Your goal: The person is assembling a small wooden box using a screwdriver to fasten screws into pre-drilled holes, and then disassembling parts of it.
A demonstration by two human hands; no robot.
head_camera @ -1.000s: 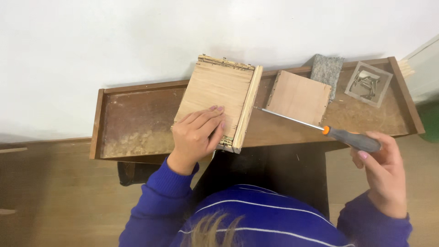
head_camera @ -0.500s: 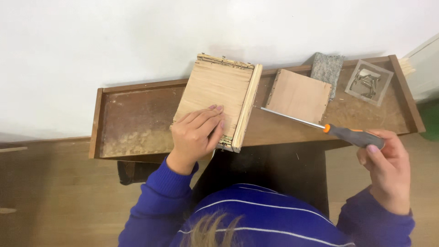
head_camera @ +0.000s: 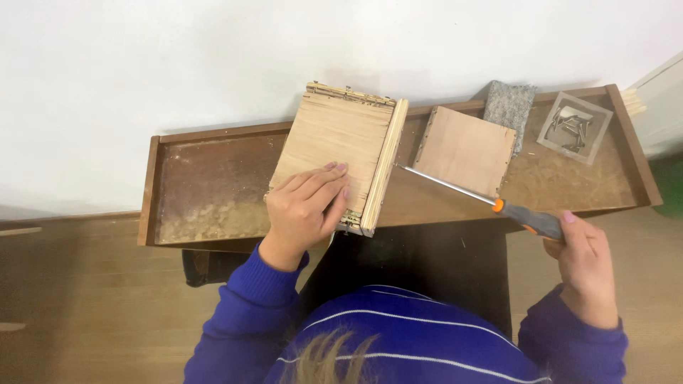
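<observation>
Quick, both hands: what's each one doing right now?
Left hand: open, flat on the wooden box.
Right hand: closed around the screwdriver handle.

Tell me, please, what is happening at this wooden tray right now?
A person in a blue sleeve presses the left hand flat on a small box of light wood slats that rests in a long wooden tray. The right hand grips the handle of a screwdriver, whose tip points at the box's side strip. Beside it lie a square plywood panel, a grey felt pad and a clear dish of nails or screws.
</observation>
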